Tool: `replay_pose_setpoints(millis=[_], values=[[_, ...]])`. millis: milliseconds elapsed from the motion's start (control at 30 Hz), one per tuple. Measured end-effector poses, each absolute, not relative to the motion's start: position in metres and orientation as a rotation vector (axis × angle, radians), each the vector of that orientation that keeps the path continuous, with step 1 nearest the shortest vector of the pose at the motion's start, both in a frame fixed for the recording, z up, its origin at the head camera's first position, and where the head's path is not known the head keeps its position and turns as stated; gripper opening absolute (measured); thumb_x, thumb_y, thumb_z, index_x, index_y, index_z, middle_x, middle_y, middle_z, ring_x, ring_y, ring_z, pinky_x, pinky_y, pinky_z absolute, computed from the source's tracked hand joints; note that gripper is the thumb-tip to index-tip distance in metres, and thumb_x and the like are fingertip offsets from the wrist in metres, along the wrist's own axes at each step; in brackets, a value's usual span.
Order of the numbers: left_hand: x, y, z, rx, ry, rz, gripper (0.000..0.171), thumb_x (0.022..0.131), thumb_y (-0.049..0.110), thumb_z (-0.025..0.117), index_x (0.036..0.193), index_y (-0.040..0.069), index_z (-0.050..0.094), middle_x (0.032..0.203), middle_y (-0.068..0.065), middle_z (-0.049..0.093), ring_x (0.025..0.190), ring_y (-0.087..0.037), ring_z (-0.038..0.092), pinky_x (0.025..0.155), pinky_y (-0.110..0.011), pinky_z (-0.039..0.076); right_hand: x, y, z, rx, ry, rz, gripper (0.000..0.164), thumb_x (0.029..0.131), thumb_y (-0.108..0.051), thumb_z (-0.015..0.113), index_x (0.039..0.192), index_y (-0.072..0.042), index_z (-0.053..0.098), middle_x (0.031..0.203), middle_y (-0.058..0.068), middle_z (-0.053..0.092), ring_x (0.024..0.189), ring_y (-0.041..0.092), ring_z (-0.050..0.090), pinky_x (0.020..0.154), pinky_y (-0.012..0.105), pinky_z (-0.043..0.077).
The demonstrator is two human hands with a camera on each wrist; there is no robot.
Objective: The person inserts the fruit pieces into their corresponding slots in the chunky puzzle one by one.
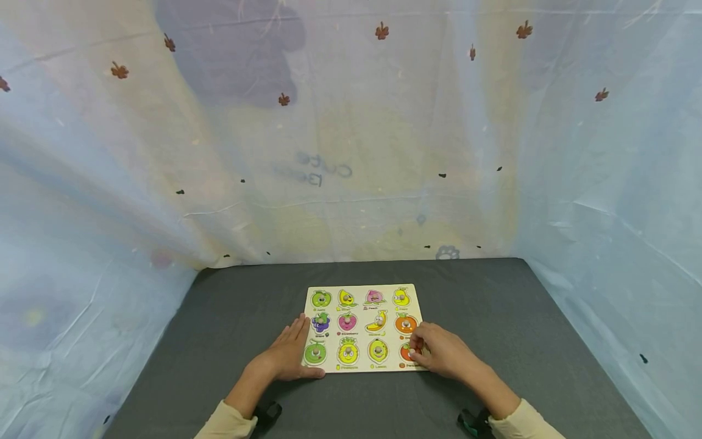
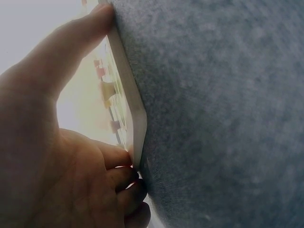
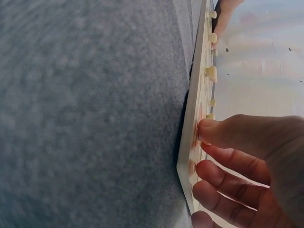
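A pale wooden knob puzzle board (image 1: 363, 350) lies on the dark table, its cartoon fruit pieces sitting in rows. My left hand (image 1: 285, 355) braces the board's left side, fingers extended along that edge and thumb at the front edge. In the left wrist view the thumb (image 2: 71, 45) touches the board's rim. At the front right corner, my right hand (image 1: 445, 352) pinches the knob of the orange-red persimmon piece (image 1: 406, 352) between thumb and index finger. That knob is hidden behind the fingertips in the right wrist view, where the other fingers (image 3: 228, 197) curl loosely near the board.
Dark grey cloth covers the table (image 1: 247, 317). Pale patterned curtains (image 1: 351, 134) hang behind it and along both sides. Round knobs (image 3: 212, 73) stick up from the other fruit pieces. Dark straps (image 1: 267, 417) circle both wrists.
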State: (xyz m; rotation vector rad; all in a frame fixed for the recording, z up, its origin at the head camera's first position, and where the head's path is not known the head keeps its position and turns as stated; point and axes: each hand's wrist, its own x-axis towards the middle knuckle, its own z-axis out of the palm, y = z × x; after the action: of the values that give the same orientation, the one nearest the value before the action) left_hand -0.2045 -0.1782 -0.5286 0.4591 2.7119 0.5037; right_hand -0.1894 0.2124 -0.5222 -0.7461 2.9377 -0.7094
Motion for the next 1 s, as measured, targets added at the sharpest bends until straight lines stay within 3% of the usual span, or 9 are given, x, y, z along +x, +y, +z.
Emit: replay_pose_setpoints(millis=[467, 700, 1000], values=[[-0.205, -0.180, -0.531, 0.460, 2.705, 0.519, 0.131, 0.083, 0.060, 0.089, 0.169, -0.007, 0.016, 0.177, -0.027, 0.011, 0.165, -0.040, 0.015, 0.133, -0.055, 0.017, -0.188, 0.213, -0.517, -0.748, 2.885, -0.753, 0.018, 0.095, -0.019, 0.084, 0.091, -0.022, 0.067, 0.090, -0.007, 0.057, 0.077, 0.005, 0.048, 0.062, 0.026, 0.042], [-0.204, -0.182, -0.534, 0.473, 2.714, 0.520, 0.132, 0.083, 0.062, 0.088, 0.169, -0.006, 0.015, 0.177, -0.026, 0.010, 0.165, -0.040, 0.014, 0.133, -0.055, 0.017, -0.187, 0.218, -0.515, -0.762, 2.810, -0.873, 0.015, 0.095, -0.016, 0.083, 0.101, -0.016, 0.069, 0.091, -0.004, 0.059, 0.077, 0.014, 0.055, 0.064, 0.026, 0.044], [-0.206, -0.186, -0.530, 0.501, 2.708, 0.500, 0.131, 0.083, 0.067, 0.085, 0.169, -0.006, 0.017, 0.177, -0.026, 0.012, 0.164, -0.041, 0.016, 0.132, -0.058, 0.014, -0.185, 0.232, -0.514, -0.673, 2.935, -0.903, 0.018, 0.099, -0.018, 0.080, 0.113, -0.012, 0.071, 0.098, -0.002, 0.063, 0.086, 0.015, 0.059, 0.073, 0.032, 0.051]])
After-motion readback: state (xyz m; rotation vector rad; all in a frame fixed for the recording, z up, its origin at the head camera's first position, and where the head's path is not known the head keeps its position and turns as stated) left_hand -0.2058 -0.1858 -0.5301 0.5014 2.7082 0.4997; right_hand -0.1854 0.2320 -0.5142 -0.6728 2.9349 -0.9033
